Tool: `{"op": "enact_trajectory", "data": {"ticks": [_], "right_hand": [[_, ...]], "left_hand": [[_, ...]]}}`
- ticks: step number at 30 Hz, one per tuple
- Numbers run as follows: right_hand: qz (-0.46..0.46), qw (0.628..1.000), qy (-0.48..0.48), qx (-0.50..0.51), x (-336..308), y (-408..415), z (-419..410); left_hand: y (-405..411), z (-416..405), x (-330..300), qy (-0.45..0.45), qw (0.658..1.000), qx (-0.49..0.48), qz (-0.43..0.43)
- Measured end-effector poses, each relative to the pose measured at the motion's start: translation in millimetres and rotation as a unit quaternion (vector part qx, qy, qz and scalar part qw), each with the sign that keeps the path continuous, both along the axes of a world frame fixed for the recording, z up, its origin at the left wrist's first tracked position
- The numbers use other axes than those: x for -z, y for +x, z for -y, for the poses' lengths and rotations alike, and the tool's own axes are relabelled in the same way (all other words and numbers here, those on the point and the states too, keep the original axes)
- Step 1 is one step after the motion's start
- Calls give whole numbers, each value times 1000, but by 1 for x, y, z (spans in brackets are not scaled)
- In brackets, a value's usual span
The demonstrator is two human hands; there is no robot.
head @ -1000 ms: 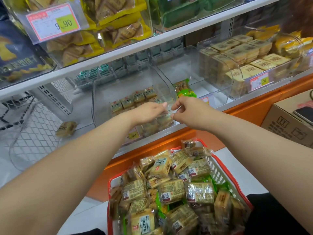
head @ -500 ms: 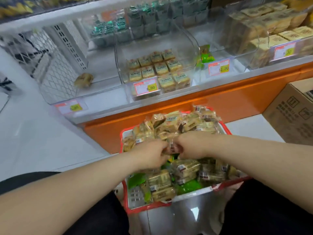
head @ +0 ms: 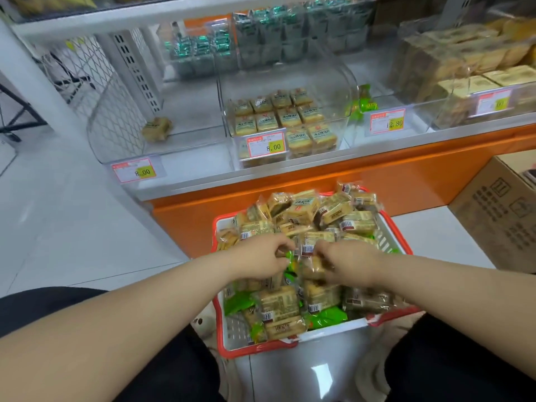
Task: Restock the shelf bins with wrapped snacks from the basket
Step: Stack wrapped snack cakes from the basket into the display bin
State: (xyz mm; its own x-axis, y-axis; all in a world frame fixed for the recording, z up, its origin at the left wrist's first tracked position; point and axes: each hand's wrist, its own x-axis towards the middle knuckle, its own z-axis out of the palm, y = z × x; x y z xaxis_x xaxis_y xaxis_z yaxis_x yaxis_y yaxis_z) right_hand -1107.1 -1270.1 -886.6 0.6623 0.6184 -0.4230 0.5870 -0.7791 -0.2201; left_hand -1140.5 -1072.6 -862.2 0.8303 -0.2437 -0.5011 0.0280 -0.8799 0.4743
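Both hands reach into the red-rimmed plastic basket [head: 290,342] heaped with clear-wrapped tan snacks [head: 304,211]. The left hand [head: 258,261] curls its fingers around one packet; the right hand [head: 346,264] pinches another. Beyond the basket, a clear plastic shelf bin [head: 285,123] holds neat rows of the same snacks behind a red-and-yellow price tag [head: 265,145]. A brown cardboard box [head: 499,210] stands at the right.
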Motion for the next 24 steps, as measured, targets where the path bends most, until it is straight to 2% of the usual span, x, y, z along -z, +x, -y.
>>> {"op": "enact_trajectory", "data": {"ticks": [2,4,6,9,10,11,12,14,16,18,20,22,24], "right_hand": [[-113,980,119,116,-12,12,2],[-242,908,262,219,-24,20,3],[-324,842,343,260,-37,26,4],[-367,800,397,262,-54,27,0],[-349,800,407,269,-59,28,-2],[-304,816,407,275,-63,29,-3],[-232,849,393,265,-68,29,-3],[-57,928,323,177,-78,28,-2],[58,963,257,60,-85,28,-4],[110,970,214,1,-87,31,-9],[138,971,193,-12,-92,37,-14],[142,969,203,-10,-99,48,-20],[116,962,247,16,-110,65,-27]], "left_hand": [[6,-4,-6,-50,998,-48,-3],[12,-7,-14,-141,983,-115,-35],[16,-9,-24,-263,943,-185,-89],[22,-8,-35,-377,887,-238,-118],[24,-9,-38,-387,882,-246,-108],[27,-9,-41,-386,882,-254,-92],[30,-11,-44,-382,883,-263,-74],[38,-16,-51,-380,882,-273,-48],[44,-19,-58,-381,886,-263,-36],[51,-21,-62,-373,894,-244,-34],[59,-22,-65,-364,901,-234,-29],[68,-24,-71,-360,905,-226,-16],[78,-29,-81,-318,922,-213,52]]}}
